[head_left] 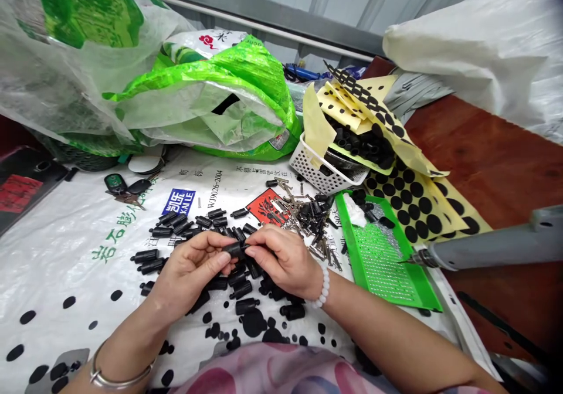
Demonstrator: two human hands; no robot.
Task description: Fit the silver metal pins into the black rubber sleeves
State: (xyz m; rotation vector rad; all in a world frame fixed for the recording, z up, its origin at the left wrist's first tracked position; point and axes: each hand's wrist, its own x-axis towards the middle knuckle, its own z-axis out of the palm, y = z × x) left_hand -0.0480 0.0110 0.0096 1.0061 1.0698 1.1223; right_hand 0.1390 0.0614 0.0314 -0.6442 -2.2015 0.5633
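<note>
Over the middle of the table, my left hand (196, 265) pinches a black ribbed cylinder (234, 249) between thumb and fingers. My right hand (281, 259) is closed at the cylinder's right end, its thumb and forefinger on a small dark tip there. How that tip joins the cylinder is hidden by the fingers. Several similar black cylinders (246, 306) with narrow tips lie loose under and around both hands. Right of them, beyond my right hand, is a heap of small metal pins and black pieces (314, 218).
A green tray (391, 265) with a perforated bed stands at right, and a grey electric screwdriver (492, 247) reaches over it. Behind is a white basket (323, 174) of black parts and yellow sticker sheets (413, 200). Green-white bags (246, 107) fill the back left; keys (127, 189) lie nearby.
</note>
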